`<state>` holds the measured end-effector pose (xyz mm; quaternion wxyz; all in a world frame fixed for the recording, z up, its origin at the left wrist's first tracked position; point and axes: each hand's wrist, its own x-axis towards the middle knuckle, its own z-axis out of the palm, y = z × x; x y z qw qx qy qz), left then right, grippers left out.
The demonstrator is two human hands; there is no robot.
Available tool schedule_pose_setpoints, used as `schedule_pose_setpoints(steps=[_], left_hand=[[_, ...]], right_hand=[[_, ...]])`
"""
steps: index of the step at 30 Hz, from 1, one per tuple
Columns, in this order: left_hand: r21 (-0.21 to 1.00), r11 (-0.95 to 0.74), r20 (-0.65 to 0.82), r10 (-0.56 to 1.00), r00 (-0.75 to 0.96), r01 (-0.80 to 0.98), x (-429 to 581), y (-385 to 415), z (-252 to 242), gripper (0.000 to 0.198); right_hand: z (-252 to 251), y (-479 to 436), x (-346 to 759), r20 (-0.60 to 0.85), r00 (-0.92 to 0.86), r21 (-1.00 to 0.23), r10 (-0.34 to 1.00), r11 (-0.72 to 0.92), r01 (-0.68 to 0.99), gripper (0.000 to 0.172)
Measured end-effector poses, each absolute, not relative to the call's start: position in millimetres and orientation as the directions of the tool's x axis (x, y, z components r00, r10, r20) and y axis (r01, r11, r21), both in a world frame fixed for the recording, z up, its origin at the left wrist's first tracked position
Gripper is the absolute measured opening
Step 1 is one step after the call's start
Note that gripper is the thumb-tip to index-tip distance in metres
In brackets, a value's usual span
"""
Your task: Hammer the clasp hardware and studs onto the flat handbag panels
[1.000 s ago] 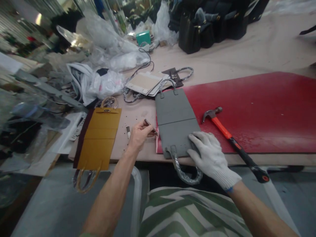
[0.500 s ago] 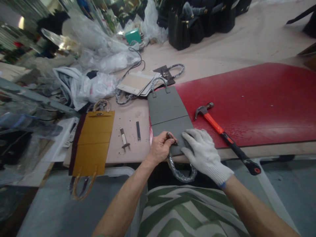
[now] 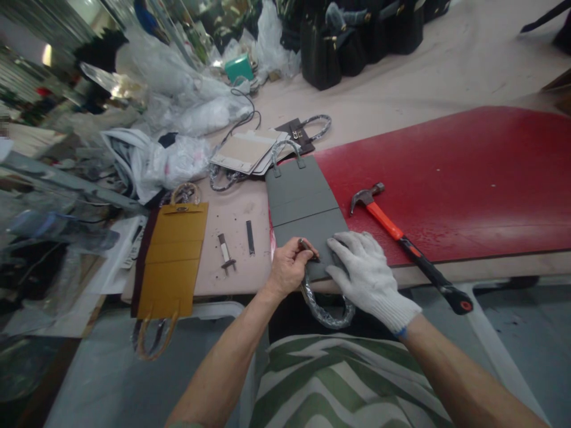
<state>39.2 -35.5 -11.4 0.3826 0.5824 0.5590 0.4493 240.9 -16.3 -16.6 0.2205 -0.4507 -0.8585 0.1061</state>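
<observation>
A grey bag panel (image 3: 303, 201) lies flat at the table's front edge, with a plastic-wrapped handle (image 3: 329, 318) hanging over the edge towards me. My left hand (image 3: 289, 266), bare, pinches a small dark metal tool (image 3: 307, 248) against the panel near the base of that handle; its exact kind is unclear. My right hand (image 3: 363, 273), in a white knit glove, rests on the panel's lower right with its fingers stretched out and nothing held. Right of it, a claw hammer (image 3: 388, 223) with an orange and black handle lies on a red mat (image 3: 450, 184).
A mustard bag panel (image 3: 173, 255) lies at the left, its handles over the edge. A pronged punch (image 3: 226, 255) and a dark metal strip (image 3: 250, 238) lie between the panels. Behind are stacked boards (image 3: 245, 148), plastic bags (image 3: 191, 113) and several black handbags (image 3: 319, 53).
Both hands keep the same place on the grey panel, and the small tool stays in my left hand. The view has shifted slightly.
</observation>
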Motion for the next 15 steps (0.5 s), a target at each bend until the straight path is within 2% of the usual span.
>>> schedule_pose_setpoints(steps=[4, 6, 8, 11, 15], left_hand=[[0.859, -0.216, 0.226, 0.974, 0.035, 0.464, 40.0, -40.2, -13.7, 0.014], [0.8, -0.284, 0.29, 0.954, 0.074, 0.528, 40.3, -43.5, -18.2, 0.014], [0.743, -0.343, 0.335, 0.934, 0.123, 0.575, 40.4, -46.0, -23.5, 0.015], [0.665, -0.414, 0.37, 0.906, 0.207, 0.621, 40.5, -47.3, -29.5, 0.018], [0.633, -0.449, 0.409, 0.886, 0.22, 0.631, 41.3, -45.8, -31.8, 0.018]], right_hand=[[-11.8, -15.2, 243.5, 0.283, -0.49, -0.434, 0.825, 0.565, 0.702, 0.044], [-4.8, -13.4, 252.1, 0.308, -0.436, -0.468, 0.846, 0.533, 0.704, 0.04], [3.8, -10.9, 267.1, 0.348, -0.34, -0.435, 0.874, 0.472, 0.767, 0.037], [14.0, -7.9, 295.2, 0.321, -0.229, -0.236, 0.919, 0.312, 0.921, 0.037], [13.2, -9.8, 319.0, 0.133, -0.163, 0.07, 0.978, 0.155, 0.985, 0.037]])
